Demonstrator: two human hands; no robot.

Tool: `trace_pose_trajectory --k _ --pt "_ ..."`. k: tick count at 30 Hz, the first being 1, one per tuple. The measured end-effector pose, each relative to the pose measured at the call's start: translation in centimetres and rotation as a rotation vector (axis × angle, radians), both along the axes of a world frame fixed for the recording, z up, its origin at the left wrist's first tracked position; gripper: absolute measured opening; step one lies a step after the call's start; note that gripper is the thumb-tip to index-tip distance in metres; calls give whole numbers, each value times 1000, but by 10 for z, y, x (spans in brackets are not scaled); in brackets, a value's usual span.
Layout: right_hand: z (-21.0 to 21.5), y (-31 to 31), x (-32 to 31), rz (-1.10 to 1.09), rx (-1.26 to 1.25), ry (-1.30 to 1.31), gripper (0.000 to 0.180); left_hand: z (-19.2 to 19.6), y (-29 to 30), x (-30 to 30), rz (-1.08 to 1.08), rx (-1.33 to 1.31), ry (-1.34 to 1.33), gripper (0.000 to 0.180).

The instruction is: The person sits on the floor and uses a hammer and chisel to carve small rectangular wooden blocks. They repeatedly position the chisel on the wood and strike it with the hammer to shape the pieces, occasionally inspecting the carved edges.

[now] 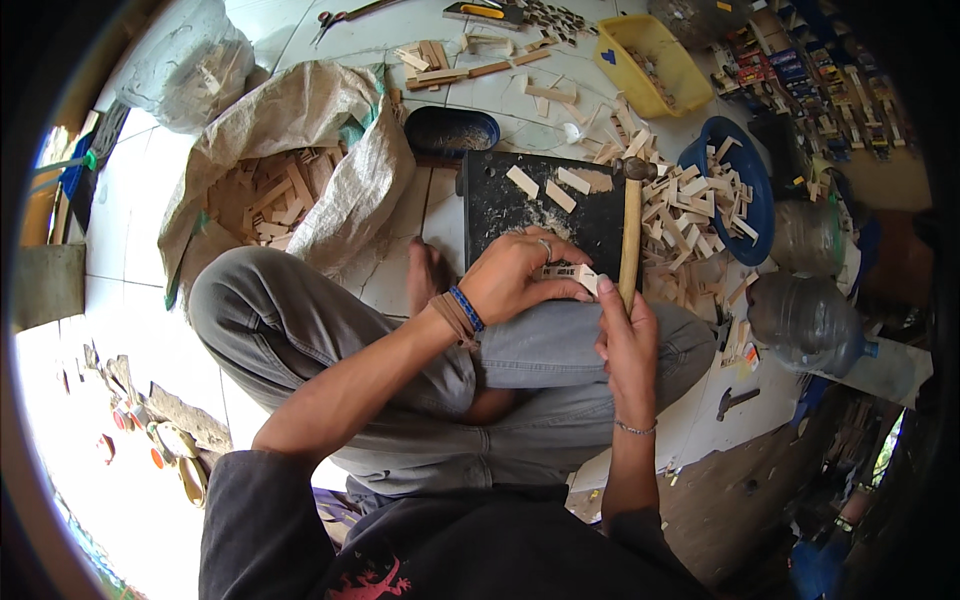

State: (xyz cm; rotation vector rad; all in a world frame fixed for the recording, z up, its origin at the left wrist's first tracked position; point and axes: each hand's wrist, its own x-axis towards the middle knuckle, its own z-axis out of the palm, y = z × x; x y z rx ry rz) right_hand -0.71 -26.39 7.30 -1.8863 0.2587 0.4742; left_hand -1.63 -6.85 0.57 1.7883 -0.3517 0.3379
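My left hand (515,272) is closed round a small pale wooden block (566,272) with dark marks along its side, held above my knee. The thumb and forefinger of my right hand (628,345) are at the block's right end. That same hand grips a hammer (631,225) by its wooden handle; the metal head points away from me. Just beyond my hands lies a black board (490,215), strewn with sawdust. Three loose pale wooden pieces (560,196) rest on it. My palms and some fingertips are hidden.
Right of the board lies a heap of wooden pieces (690,215) beside a blue basin (745,170). A woven sack (350,215) of offcuts stands at left. Beyond are a dark blue tray (452,112) and a yellow tub (655,50). Another hammer (737,401) lies right of my knee.
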Motion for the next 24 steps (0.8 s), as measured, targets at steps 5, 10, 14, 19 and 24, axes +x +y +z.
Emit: trace_pose_trajectory --k 5,10,14,19,24 --pt "-1 -1 1 21 -16 -21 33 -7 -2 -2 1 -29 69 35" --pt "-1 -1 1 44 -30 -41 34 -6 -2 -1 16 -20 30 35" --pt "1 -3 1 45 -14 -22 32 -6 -2 -2 12 -29 43 34" --pt "1 -1 1 58 -50 -31 36 -6 -2 0 10 -19 43 34" --pt "2 0 2 65 -76 -38 38 -6 -2 0 15 -57 68 35"
